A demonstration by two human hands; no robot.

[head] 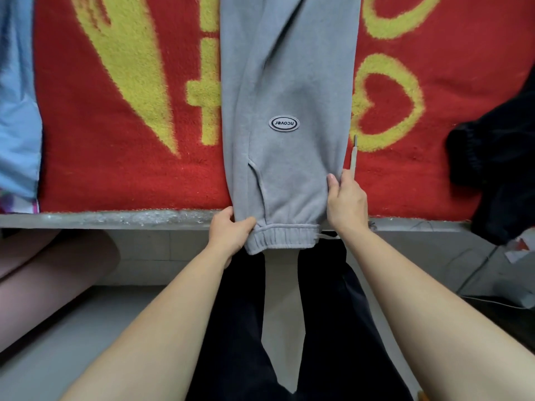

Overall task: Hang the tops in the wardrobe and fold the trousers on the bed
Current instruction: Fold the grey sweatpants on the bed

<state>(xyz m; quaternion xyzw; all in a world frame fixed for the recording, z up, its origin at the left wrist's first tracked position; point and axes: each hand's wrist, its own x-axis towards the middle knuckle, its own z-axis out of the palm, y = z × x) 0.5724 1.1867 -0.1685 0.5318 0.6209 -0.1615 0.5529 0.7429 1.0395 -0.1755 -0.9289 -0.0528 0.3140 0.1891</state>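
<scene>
We see the grey trousers laid flat up the middle of the frame on a red blanket with yellow shapes. Their elastic waistband hangs over the bed edge at centre. Our left hand grips the left side of the trousers just above the waistband, thumb on top and fingers curled round the edge. Our right hand pinches the right side a little higher, thumb on the cloth and the other fingers along its edge. A drawstring runs up from beside this hand. An oval patch sits mid-trousers. A light blue garment lies at the left edge of the frame and a black garment at the right.
</scene>
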